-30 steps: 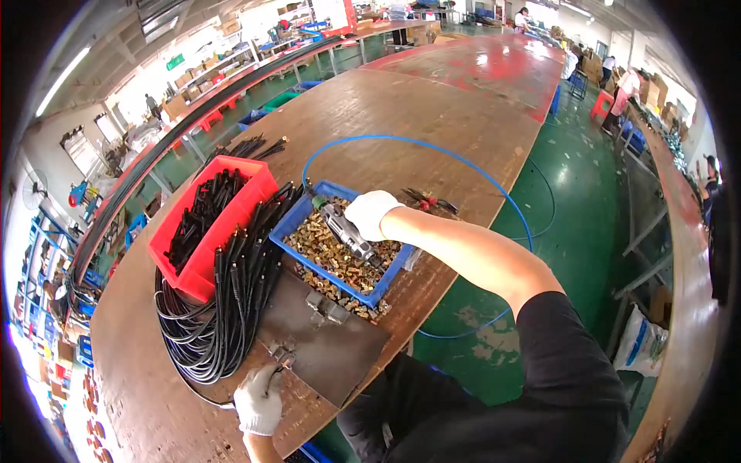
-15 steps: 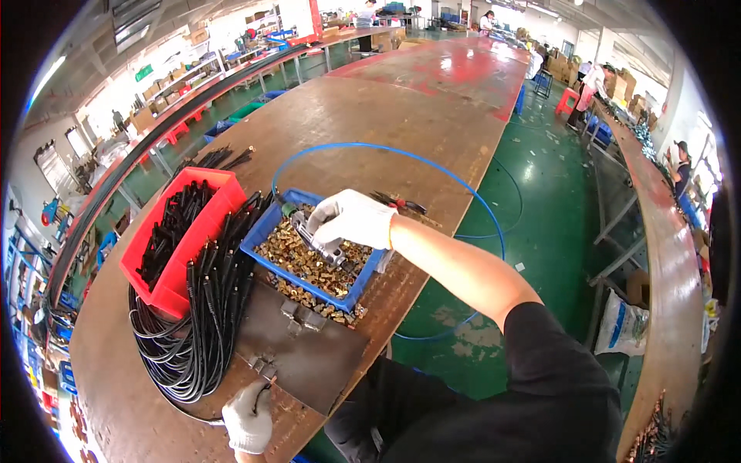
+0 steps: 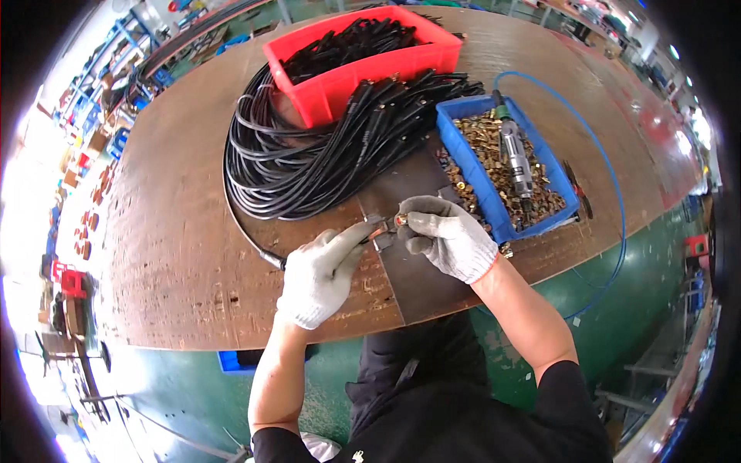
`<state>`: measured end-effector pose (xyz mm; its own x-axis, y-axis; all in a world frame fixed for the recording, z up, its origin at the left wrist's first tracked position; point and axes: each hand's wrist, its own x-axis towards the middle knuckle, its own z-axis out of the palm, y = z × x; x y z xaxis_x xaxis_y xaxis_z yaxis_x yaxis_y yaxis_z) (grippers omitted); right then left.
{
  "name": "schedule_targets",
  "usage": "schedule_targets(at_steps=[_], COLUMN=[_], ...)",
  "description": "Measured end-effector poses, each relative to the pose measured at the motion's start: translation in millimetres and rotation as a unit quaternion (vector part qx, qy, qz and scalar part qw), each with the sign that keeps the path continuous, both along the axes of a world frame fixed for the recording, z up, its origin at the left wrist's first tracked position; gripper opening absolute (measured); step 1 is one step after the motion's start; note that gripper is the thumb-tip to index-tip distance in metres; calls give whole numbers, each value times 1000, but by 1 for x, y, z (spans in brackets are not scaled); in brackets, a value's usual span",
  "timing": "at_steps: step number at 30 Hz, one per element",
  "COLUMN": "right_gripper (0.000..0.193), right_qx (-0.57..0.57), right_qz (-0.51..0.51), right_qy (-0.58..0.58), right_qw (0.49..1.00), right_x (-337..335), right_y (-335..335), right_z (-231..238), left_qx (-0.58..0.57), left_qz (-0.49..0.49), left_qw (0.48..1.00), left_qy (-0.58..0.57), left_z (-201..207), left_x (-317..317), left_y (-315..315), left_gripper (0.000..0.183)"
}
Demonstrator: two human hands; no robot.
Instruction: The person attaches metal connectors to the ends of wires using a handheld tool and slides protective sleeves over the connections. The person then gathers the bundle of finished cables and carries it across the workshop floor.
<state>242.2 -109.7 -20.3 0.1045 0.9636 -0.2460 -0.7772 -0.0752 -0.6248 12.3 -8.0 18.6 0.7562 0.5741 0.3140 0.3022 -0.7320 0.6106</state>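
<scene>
My left hand (image 3: 318, 279), in a white work glove, is closed on the end of a black cable (image 3: 268, 258). A coppery tip shows past its fingers, above a small metal fixture (image 3: 383, 242) on a dark plate (image 3: 421, 282). Close by on the right, my gloved right hand (image 3: 451, 238) pinches a small brass fitting (image 3: 400, 220) between thumb and fingers. The two hands almost meet over the fixture. A silver air tool (image 3: 515, 158) lies on many brass fittings (image 3: 482, 147) in a blue bin (image 3: 503, 228).
A red bin (image 3: 332, 96) of black cable pieces stands at the back. Looped black cables (image 3: 309, 181) lie before it. The air tool's blue hose (image 3: 610, 170) curves over the table's right edge. Pliers (image 3: 579, 193) lie right of the blue bin, on the brown table (image 3: 177, 231).
My right hand has let go of the air tool, which now rests in the blue bin, and has come beside my left hand with a brass fitting. The view has swung down and left.
</scene>
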Motion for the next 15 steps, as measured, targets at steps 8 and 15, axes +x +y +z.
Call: schedule_targets(at_steps=[8,15], right_gripper=[18,19], right_qx=[-28,-41], right_qz=[10,-2], right_qy=[-16,-50], right_qw=[999,998], right_x=[-10,-12], right_y=[-1,3], right_z=[0,-4], left_qx=[53,47], left_qz=[-7,-9], left_qw=[998,999], left_qy=[-37,-8], left_z=[-15,-20], left_x=[2,5], left_y=[4,4], left_gripper=[47,49])
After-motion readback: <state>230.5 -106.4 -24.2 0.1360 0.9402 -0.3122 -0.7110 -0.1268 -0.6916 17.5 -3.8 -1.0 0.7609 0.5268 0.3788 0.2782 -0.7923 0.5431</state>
